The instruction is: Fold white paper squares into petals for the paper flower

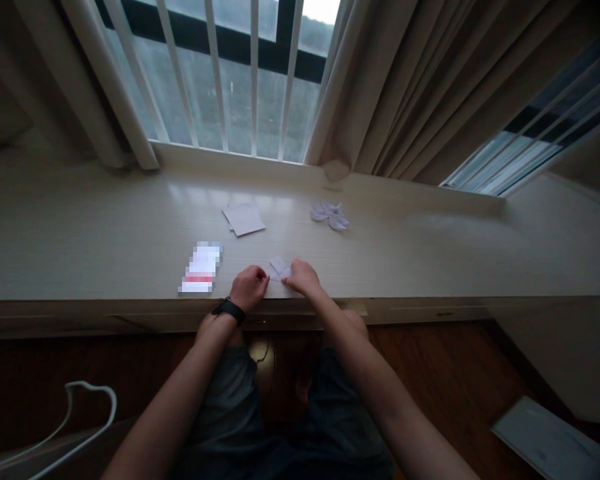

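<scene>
A small folded piece of white paper (pixel 279 267) is held between my two hands, just above the front edge of the pale tabletop (pixel 405 260). My left hand (pixel 250 287), with a black band on its wrist, pinches the paper's left corner. On the other side, my right hand (pixel 301 277) grips its right part between thumb and curled fingers. Beyond the hands lies a short stack of square white sheets (pixel 245 219). Several folded white paper pieces (pixel 330 215) rest in a cluster to the right of that stack.
A phone (pixel 201 268) with a lit, blurred screen lies left of my hands. Behind the tabletop are a barred window (pixel 230 87) and beige curtains (pixel 380 87). A white curved tube or frame (pixel 113 400) stands at lower left, and a pale flat box (pixel 550 437) sits on the floor at right.
</scene>
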`<state>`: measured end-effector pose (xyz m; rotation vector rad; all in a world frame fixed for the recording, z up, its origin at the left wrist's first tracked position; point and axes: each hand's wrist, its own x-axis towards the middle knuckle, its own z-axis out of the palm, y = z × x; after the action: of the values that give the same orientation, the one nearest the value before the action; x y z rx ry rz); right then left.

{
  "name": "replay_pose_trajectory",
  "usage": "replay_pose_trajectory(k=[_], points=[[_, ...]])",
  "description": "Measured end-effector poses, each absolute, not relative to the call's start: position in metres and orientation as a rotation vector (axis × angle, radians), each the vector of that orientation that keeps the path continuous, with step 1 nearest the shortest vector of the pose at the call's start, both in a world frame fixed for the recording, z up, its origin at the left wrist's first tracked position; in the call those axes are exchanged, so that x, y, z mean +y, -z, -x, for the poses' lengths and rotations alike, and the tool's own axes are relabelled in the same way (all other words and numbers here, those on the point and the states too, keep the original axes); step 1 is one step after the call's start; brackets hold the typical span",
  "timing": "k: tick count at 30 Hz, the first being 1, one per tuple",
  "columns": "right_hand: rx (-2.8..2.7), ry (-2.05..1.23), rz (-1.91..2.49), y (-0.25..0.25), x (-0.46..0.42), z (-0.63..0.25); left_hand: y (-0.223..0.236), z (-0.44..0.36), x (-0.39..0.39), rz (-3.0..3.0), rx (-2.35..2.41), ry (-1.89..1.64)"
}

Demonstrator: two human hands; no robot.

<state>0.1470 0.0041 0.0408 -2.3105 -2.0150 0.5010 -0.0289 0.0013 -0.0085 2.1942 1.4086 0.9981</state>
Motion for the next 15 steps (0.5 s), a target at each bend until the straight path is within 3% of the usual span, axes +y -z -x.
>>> replay_pose_trajectory(k=[6,11,15], points=[[-1.957,-0.558,2.306,-0.038,0.006,-0.152,-0.010,0.026,-0.003,-1.860,1.433,-1.081],[-1.881,-0.595,2.173,-0.027,0.005,-0.154,-0.098,-0.001,-0.084,-1.451,0.876,-1.235],[-1.821,-0.639,2.043,-0.018,0.010,-0.159,-0.159,-0.002,-0.179,-1.326,0.395,-1.102]])
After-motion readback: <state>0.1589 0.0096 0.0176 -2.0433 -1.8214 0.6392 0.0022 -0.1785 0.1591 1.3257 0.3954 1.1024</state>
